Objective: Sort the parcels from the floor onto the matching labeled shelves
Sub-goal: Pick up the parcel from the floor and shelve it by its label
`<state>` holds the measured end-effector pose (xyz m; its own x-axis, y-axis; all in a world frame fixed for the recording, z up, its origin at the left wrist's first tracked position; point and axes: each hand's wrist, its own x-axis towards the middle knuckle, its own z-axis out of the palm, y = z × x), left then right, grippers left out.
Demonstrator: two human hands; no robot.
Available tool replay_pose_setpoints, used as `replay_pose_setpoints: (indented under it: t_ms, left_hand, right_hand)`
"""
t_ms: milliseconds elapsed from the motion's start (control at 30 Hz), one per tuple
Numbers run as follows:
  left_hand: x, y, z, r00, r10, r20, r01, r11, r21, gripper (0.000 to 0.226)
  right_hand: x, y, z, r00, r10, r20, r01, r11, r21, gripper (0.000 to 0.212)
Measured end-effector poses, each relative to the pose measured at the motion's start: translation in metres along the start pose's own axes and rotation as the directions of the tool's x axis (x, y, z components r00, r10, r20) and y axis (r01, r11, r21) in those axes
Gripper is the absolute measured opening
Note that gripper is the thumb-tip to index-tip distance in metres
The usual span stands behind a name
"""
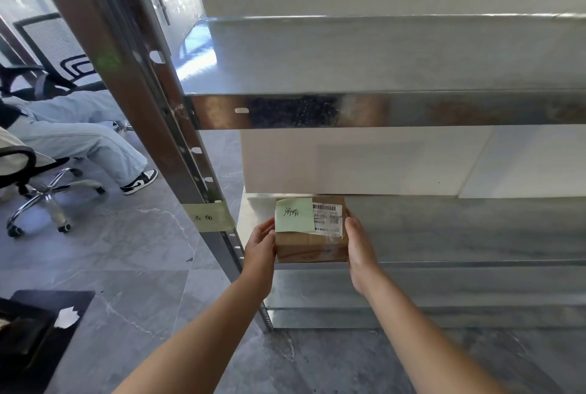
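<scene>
A small brown cardboard parcel [312, 244] sits at the left front of the lower metal shelf [459, 235]. A green sticky note [293, 215] with handwriting and a white shipping label [328, 217] lie on its top. My left hand [260, 247] presses its left side and my right hand [360, 247] its right side, so both hands grip it. A green label [207, 217] with matching handwriting is taped to the shelf's upright post [187, 152], level with this shelf.
The upper shelf [380, 57] is above, and a lower one [412, 292] near the floor. At the left a person sits on an office chair [41, 190], legs stretched out. A dark object [35, 330] with a white scrap lies bottom left on the grey floor.
</scene>
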<state>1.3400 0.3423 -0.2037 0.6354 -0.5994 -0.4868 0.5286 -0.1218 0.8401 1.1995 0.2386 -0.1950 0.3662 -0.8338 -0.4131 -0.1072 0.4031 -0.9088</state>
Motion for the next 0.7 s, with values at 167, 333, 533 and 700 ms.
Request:
replay_pose_setpoints:
  t_ms: [167, 333, 533, 700]
  left_hand:
    - [0.000, -0.001, -0.008, 0.996, -0.033, 0.080, 0.032, 0.999, 0.011, 0.041]
    - [-0.002, 0.002, -0.012, 0.990, -0.045, 0.131, 0.034, 0.996, 0.087, 0.041]
    - [-0.033, 0.032, -0.001, 0.999, 0.011, 0.031, -0.016, 0.984, 0.179, 0.044]
    - [-0.071, 0.065, 0.016, 0.977, 0.173, 0.124, -0.204, 0.929, 0.310, 0.045]
  right_hand:
    - [-0.003, -0.004, -0.002, 1.000, -0.017, -0.012, 0.016, 0.999, -0.045, 0.036]
    - [-0.013, -0.013, -0.004, 0.998, -0.061, 0.002, 0.061, 0.990, -0.125, 0.036]
    - [-0.043, -0.039, -0.002, 0.994, -0.106, 0.019, 0.108, 0.986, -0.130, 0.059]
    - [-0.075, -0.060, -0.006, 0.981, -0.195, 0.014, 0.194, 0.961, -0.198, 0.055]
